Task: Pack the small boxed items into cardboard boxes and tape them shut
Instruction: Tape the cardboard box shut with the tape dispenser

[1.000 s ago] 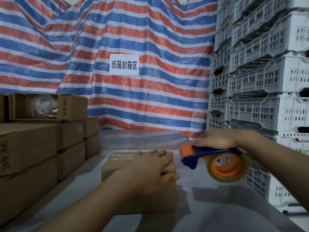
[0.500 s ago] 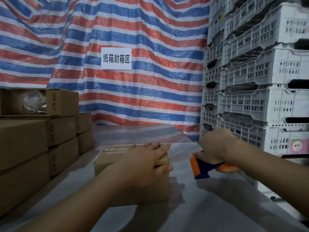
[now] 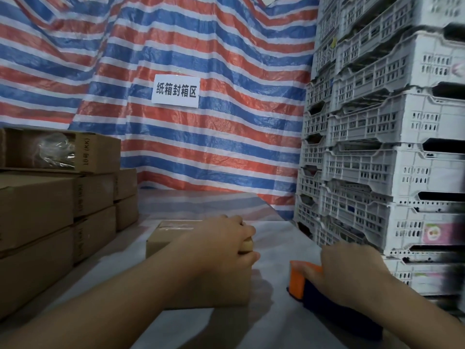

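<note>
A small cardboard box (image 3: 176, 238) of plain brown corrugated board, with clear glossy tape along its top seam, sits on the pale grey surface (image 3: 274, 238); its long axis runs away from the camera, toward the back wall. The left hand (image 3: 221, 243) lies on its near right top corner, fingers curled over the edge and grasping it. Just to the right, apart from the box, the right hand (image 3: 352, 273) presses down on a tape dispenser (image 3: 299, 280) — orange plastic front, dark blue body — with its fingers wrapped around it; it rests on the surface, orange end pointing left. At the left stand stacked cardboard cartons (image 3: 37, 210). Behind hangs a crinkled striped tarpaulin (image 3: 201, 46) — red, blue, white — with a white paper sign (image 3: 176, 91). At the right rise perforated white plastic crates (image 3: 390, 122).
</note>
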